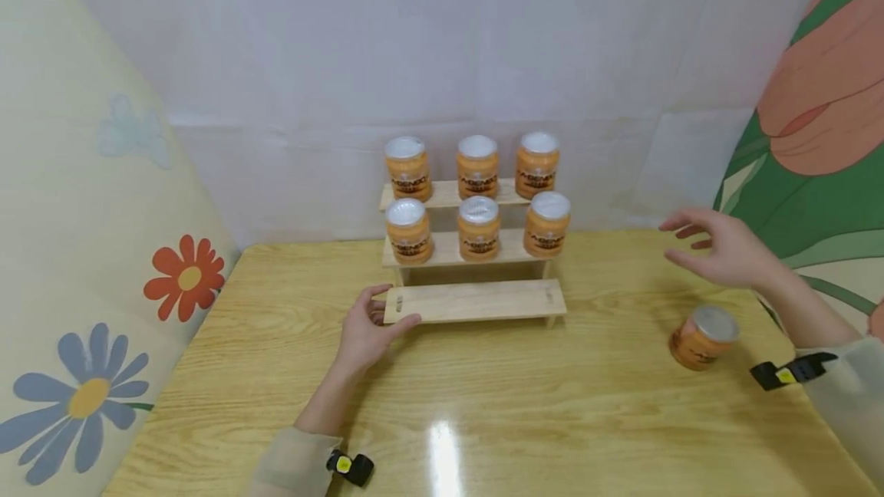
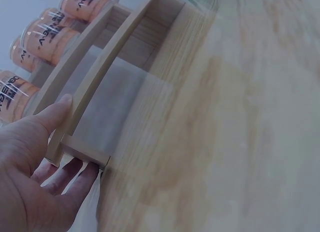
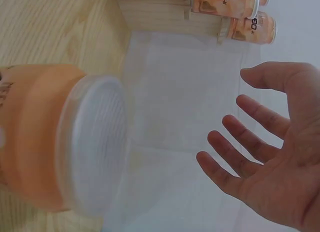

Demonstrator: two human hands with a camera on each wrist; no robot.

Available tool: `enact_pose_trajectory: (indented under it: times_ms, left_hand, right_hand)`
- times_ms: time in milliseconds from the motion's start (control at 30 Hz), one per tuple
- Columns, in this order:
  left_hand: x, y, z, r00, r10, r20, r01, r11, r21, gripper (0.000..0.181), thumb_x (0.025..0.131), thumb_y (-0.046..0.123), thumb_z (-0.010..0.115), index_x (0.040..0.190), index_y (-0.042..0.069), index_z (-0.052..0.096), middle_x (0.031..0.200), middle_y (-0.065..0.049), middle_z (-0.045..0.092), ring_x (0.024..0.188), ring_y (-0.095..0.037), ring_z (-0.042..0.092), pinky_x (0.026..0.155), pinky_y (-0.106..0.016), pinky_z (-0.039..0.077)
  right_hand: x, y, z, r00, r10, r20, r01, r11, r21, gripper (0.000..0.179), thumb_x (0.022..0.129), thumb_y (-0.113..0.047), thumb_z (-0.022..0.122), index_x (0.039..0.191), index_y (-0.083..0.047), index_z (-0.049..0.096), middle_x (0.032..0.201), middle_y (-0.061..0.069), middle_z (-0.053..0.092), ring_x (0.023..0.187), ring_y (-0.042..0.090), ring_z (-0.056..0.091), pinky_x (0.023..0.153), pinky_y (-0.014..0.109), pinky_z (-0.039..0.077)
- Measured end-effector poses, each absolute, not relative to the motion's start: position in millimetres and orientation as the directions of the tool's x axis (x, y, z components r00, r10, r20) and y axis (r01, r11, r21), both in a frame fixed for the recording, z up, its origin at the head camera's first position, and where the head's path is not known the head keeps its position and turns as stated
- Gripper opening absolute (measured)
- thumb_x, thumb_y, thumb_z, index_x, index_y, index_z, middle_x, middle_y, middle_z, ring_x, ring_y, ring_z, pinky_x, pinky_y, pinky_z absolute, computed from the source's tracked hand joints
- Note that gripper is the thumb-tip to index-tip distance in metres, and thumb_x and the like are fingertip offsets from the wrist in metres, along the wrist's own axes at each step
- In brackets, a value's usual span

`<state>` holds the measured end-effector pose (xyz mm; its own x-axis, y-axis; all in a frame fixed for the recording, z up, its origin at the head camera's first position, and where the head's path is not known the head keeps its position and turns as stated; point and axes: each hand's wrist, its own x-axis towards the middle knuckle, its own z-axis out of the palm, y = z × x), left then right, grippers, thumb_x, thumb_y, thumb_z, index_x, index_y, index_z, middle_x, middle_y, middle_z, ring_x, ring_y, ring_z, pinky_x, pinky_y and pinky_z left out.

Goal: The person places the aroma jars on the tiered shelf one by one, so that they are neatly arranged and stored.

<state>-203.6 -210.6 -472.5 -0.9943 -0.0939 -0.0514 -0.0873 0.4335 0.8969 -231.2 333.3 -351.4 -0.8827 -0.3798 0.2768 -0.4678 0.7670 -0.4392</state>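
A three-tier wooden display stand (image 1: 476, 302) stands on the table near the back. My left hand (image 1: 364, 334) grips the left end of its lowest tier, thumb on the front edge and fingers curled around the end, as the left wrist view also shows. That lowest tier is bare, while orange cans (image 1: 478, 230) with silver lids stand on the upper two, three to each. Over at the right, my right hand (image 1: 725, 248) is in the air with its fingers spread and holds nothing. Another orange can (image 3: 40, 137) stands on the table nearest to it, apart from the fingers.
A pale wood-grain table (image 1: 525, 405) lies under everything. White cloth (image 1: 331, 60) hangs behind the stand. Flower-printed panels close off the left side (image 1: 83, 251) and the right side (image 1: 822, 144), the latter close to my right arm.
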Motion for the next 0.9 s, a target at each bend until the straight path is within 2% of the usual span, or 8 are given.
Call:
enact_pose_trajectory:
  times_ms: [300,533,700,733,767,833,900]
  left_hand:
    - [-203,-210,-477,-0.995,-0.094,-0.044,-0.08,0.418,0.905,0.08,0.085,0.027,0.093,0.151,0.011,0.05,0.126,-0.022,0.069,0.106,-0.03,0.07,0.08,-0.023,0.054]
    - [-204,-210,-476,-0.995,-0.086,-0.045,-0.077,0.416,0.906,0.08,0.085,0.026,0.093,0.151,0.01,0.05,0.126,-0.023,0.07,0.106,-0.03,0.07,0.081,-0.024,0.055]
    - [-205,-210,-475,-0.995,-0.087,-0.041,-0.073,0.413,0.908,0.08,0.086,0.026,0.092,0.151,0.01,0.05,0.126,-0.023,0.07,0.106,-0.03,0.07,0.082,-0.024,0.054]
    - [-205,-210,-475,-0.995,-0.088,-0.04,-0.073,0.414,0.907,0.079,0.086,0.026,0.092,0.151,0.01,0.05,0.126,-0.023,0.07,0.106,-0.03,0.07,0.082,-0.024,0.054]
    - [-205,-210,-475,-0.995,-0.088,-0.039,-0.073,0.415,0.907,0.079,0.086,0.025,0.092,0.151,0.01,0.05,0.126,-0.023,0.07,0.107,-0.029,0.07,0.082,-0.024,0.054]
    - [-206,-211,-474,-0.995,-0.09,-0.039,-0.073,0.415,0.907,0.079,0.086,0.025,0.092,0.151,0.01,0.05,0.126,-0.023,0.07,0.107,-0.029,0.07,0.081,-0.023,0.054]
    - [-206,-211,-474,-0.995,-0.092,-0.038,-0.073,0.416,0.906,0.079,0.086,0.025,0.092,0.151,0.01,0.05,0.126,-0.023,0.07,0.106,-0.029,0.07,0.081,-0.023,0.054]
  right_hand:
    - [-212,354,-367,-0.92,-0.357,0.159,-0.39,0.804,-0.45,0.03,0.101,-0.014,0.074,0.13,-0.007,0.069,0.134,0.021,0.067,0.113,0.044,0.068,0.089,0.054,0.061]
    - [-197,371,-381,-0.934,-0.356,0.018,-0.319,0.812,-0.489,0.033,0.104,-0.019,0.07,0.135,-0.007,0.067,0.139,0.023,0.066,0.119,0.048,0.066,0.082,0.033,0.061]
    - [-188,379,-388,-0.906,-0.413,-0.096,-0.294,0.776,-0.558,0.048,0.104,-0.02,0.071,0.146,-0.002,0.057,0.147,0.028,0.058,0.126,0.056,0.059,0.082,0.038,0.061]
    - [-187,380,-390,-0.897,-0.426,-0.116,-0.29,0.767,-0.573,0.052,0.102,-0.019,0.073,0.147,-0.001,0.055,0.148,0.028,0.057,0.127,0.055,0.059,0.082,0.039,0.062]
    - [-186,381,-391,-0.893,-0.43,-0.133,-0.278,0.76,-0.588,0.055,0.101,-0.019,0.076,0.148,-0.001,0.054,0.148,0.028,0.055,0.127,0.046,0.062,0.081,0.038,0.062]
    - [-183,383,-394,-0.881,-0.449,-0.151,-0.271,0.738,-0.618,0.059,0.097,-0.016,0.079,0.148,0.001,0.053,0.146,0.027,0.055,0.125,0.024,0.065,0.078,0.036,0.062]
    - [-182,384,-396,-0.87,-0.466,-0.159,-0.272,0.723,-0.635,0.06,0.095,-0.013,0.081,0.146,0.003,0.054,0.142,0.026,0.057,0.114,0.003,0.063,0.074,0.031,0.06]
